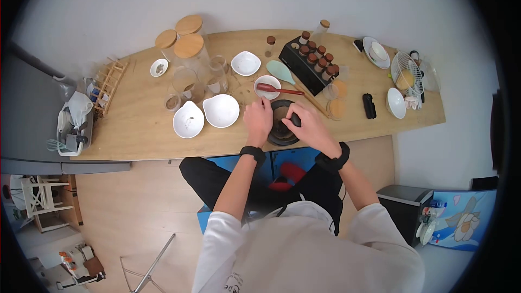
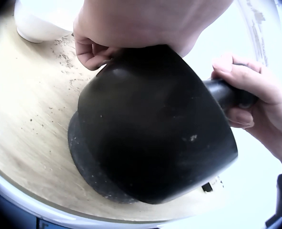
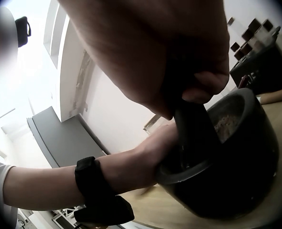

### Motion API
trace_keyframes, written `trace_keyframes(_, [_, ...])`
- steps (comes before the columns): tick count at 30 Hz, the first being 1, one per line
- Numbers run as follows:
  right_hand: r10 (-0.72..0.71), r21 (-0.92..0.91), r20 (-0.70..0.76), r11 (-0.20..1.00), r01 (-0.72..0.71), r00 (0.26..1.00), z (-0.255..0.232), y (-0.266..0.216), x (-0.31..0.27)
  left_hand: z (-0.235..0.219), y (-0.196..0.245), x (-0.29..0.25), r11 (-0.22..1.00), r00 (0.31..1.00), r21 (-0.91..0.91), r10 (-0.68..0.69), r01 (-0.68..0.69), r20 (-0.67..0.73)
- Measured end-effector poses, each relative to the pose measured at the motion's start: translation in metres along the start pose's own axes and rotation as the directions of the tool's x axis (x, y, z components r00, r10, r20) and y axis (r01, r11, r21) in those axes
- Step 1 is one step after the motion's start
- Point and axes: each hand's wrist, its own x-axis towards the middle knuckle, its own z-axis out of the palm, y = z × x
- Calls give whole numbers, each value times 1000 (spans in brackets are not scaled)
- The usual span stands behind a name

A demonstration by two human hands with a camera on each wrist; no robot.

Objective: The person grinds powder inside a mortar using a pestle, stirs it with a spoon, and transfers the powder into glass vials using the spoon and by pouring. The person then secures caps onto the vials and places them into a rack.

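Note:
A dark stone mortar (image 1: 281, 142) sits near the table's front edge, with brown ground material (image 3: 226, 125) inside. My left hand (image 1: 258, 119) holds the mortar's rim on its left side, fingers curled in the left wrist view. From the right, my right hand (image 1: 313, 127) grips the black pestle (image 3: 195, 133), which leans into the bowl. In the left wrist view the mortar's smooth outer wall (image 2: 155, 129) fills the middle and hides its contents. Just behind the mortar, a brown-red spatula (image 1: 282, 90) lies across a small white bowl (image 1: 261, 93).
Two white spouted bowls (image 1: 221, 111) stand left of the mortar, near glass jars (image 1: 189, 84) with wooden lids. Behind right is a black spice rack (image 1: 304, 68) holding several capped bottles. A green spatula (image 1: 280, 71) lies beside it. Brown crumbs (image 2: 67, 59) dot the table.

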Motion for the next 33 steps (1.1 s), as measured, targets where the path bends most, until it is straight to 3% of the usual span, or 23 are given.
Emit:
trace_keyframes(2, [-3, 2, -6, 1000, 3, 1000, -3, 6, -1, -1, 2, 0, 1000, 1000, -8, -12, 11, -16])
trace_keyframes(8, [-6, -101, -237, 995, -18, 972, -8, 15, -3, -5, 1, -4, 995, 999, -91, -37, 38, 18])
trace_keyframes(11, [-66, -83, -236, 995, 47, 969, 5, 10, -1, -3, 2, -7, 983, 996, -162, -92, 91, 3])
trace_keyframes(12, [-64, -88, -229, 995, 45, 971, 5, 8, 0, -1, 3, -9, 982, 992, -144, -125, 122, -12])
trace_keyframes(15, [-34, -1, 37, 999, 34, 999, -3, 4, 2, 3, 1, -12, 978, 988, -149, -151, 144, -42])
trace_keyframes(18, [-6, -50, 8, 999, 6, 1000, -6, 15, 3, 1, -2, -13, 976, 988, -166, -149, 140, -42])
trace_keyframes(23, [-41, -115, -198, 993, 18, 979, -5, -1, -2, 10, -9, -12, 964, 986, -215, -163, 155, -20])
trace_keyframes(25, [0, -25, -20, 1000, 0, 1000, -4, -9, -6, 13, -13, -11, 946, 990, -312, -115, 84, -82])
trace_keyframes(28, [25, 40, 60, 999, -27, 998, -8, 1, -6, 10, -10, -13, 946, 983, -296, -162, 129, -87])
trace_keyframes(30, [-19, -7, -8, 1000, 19, 1000, -4, 4, -6, 6, -6, -13, 946, 982, -288, -176, 150, -67])
trace_keyframes(32, [68, -74, -165, 994, -81, 984, 1, -3, -7, 6, -7, -13, 945, 982, -283, -186, 166, -46])
trace_keyframes(33, [71, -75, -165, 994, -85, 984, 3, -4, -8, 7, -7, -12, 937, 982, -308, -184, 162, -42])
